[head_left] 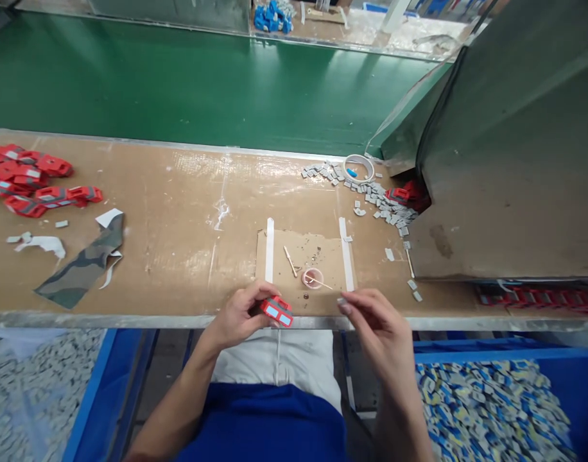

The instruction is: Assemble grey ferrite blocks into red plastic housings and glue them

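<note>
While the left hand (241,314) grips a red piece (277,310) with pale blue windows at the table's near edge, the right hand (385,327), at three o'clock, brings thumb and forefinger together; whether something small is pinched there cannot be told. Measured from the red piece, a small pot (312,278) with a thin stick (323,283) across it sits between one and two o'clock, on cardboard (275,234) flanked by white tape strips. Farther toward one o'clock, scattered grey tiles (371,192) surround a tape roll (358,169). A large panel (506,147) blocks the table at two o'clock. Red parts (29,179) heap up at ten, above a camouflage scrap (82,263). The brown tabletop (169,237) is scuffed and shiny; beyond it, at twelve, runs a green surface (178,90). Filled blue bins stand at four (585,385) and eight o'clock.
</note>
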A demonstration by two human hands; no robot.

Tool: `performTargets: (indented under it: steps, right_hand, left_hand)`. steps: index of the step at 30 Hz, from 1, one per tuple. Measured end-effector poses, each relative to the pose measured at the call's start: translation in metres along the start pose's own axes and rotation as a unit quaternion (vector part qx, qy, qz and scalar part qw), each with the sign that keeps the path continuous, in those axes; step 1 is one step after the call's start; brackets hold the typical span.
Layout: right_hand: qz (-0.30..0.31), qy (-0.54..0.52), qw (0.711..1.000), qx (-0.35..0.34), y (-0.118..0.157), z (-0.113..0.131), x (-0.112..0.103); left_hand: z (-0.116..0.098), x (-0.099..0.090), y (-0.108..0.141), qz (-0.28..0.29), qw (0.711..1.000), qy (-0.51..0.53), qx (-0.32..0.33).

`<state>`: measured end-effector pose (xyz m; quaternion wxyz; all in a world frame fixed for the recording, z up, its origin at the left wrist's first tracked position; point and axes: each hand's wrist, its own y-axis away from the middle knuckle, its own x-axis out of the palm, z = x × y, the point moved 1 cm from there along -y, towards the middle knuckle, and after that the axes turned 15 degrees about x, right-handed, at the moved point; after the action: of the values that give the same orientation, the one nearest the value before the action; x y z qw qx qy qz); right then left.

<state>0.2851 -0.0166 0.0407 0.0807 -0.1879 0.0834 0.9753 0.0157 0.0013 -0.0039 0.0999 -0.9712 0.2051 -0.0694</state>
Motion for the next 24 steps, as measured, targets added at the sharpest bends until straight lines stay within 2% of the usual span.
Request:
performTargets:
  steps: [5, 10, 14, 17, 20, 24]
  right_hand:
    - [0.100, -0.069, 0.993, 0.000, 0.022, 0.030, 0.034]
    - [0.128, -0.085, 0.988, 0.016, 0.016, 0.026, 0.059]
    - [0.140, -0.066, 0.987, 0.037, 0.012, 0.020, 0.059]
    - [0.152, -0.030, 0.988, 0.017, 0.011, 0.025, 0.055]
    - [0.154, 0.030, 0.987, -0.012, 0.013, 0.032, 0.054]
    - [0.109, 0.096, 0.989, -0.038, 0.021, 0.037, 0.059]
  left_hand:
    - [0.000, -0.003, -0.002, 0.020, 0.999, -0.020, 0.023]
    - [-0.001, -0.005, -0.003, 0.024, 0.998, -0.051, 0.036]
    - [-0.003, -0.004, -0.003, 0.028, 0.998, -0.053, 0.011]
    - [-0.004, -0.004, -0.004, 0.037, 0.997, -0.064, 0.000]
    - [-0.005, -0.004, -0.005, 0.051, 0.993, -0.100, 0.024]
    - [-0.005, -0.002, -0.004, 0.044, 0.988, -0.136, 0.051]
